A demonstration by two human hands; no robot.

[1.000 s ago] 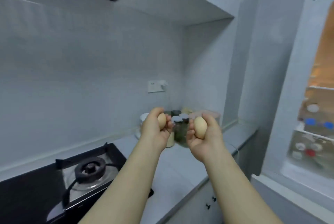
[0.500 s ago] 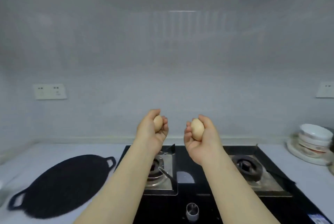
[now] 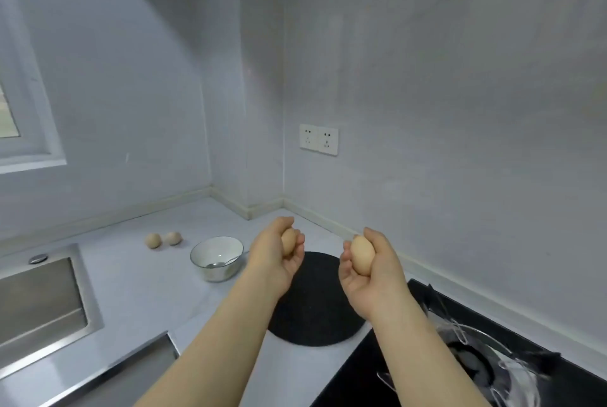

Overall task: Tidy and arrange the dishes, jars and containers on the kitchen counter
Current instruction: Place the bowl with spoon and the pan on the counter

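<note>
Still w/ eggs (image 3: 362, 259); bowl (image 3: 216, 272), sink (image 3: 39, 301) now visible.

The left hand (image 3: 276, 259) grips an egg (image 3: 289, 240), the right hand (image 3: 371, 272) a second egg (image 3: 362, 259), both above a round black mat (image 3: 312, 314) on the surface (image 3: 141, 291). Left of the mat stands a bowl (image 3: 215, 273) with a spoon (image 3: 218, 264); two loose eggs (image 3: 153, 240) lie beyond.

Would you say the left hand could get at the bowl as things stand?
Probably yes: only bare counter lies between the left hand and the bowl, but it grips an egg.
</note>
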